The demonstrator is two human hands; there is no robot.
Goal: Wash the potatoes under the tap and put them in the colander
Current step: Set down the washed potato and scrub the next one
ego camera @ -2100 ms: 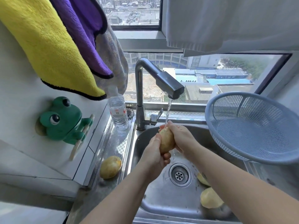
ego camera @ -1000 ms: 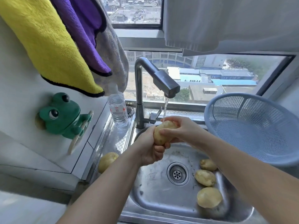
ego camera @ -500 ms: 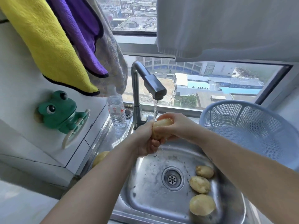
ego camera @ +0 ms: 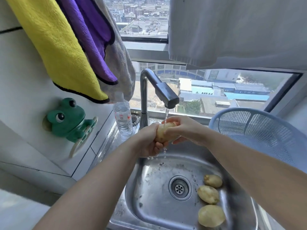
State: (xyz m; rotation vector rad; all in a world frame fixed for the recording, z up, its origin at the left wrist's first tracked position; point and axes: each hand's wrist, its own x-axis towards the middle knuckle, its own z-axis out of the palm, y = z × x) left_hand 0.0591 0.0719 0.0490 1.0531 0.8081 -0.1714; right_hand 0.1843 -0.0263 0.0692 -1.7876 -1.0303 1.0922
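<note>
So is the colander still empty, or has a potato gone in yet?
Empty. Only bare blue mesh shows inside the colander; one potato is under the tap in both hands, and three lie in the sink.

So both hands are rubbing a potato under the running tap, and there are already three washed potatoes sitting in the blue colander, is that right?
Not quite. In the head view the blue colander looks empty; the three potatoes lie in the sink, right of the drain. The rest holds: the left hand and right hand hold a potato under the running tap.
</note>
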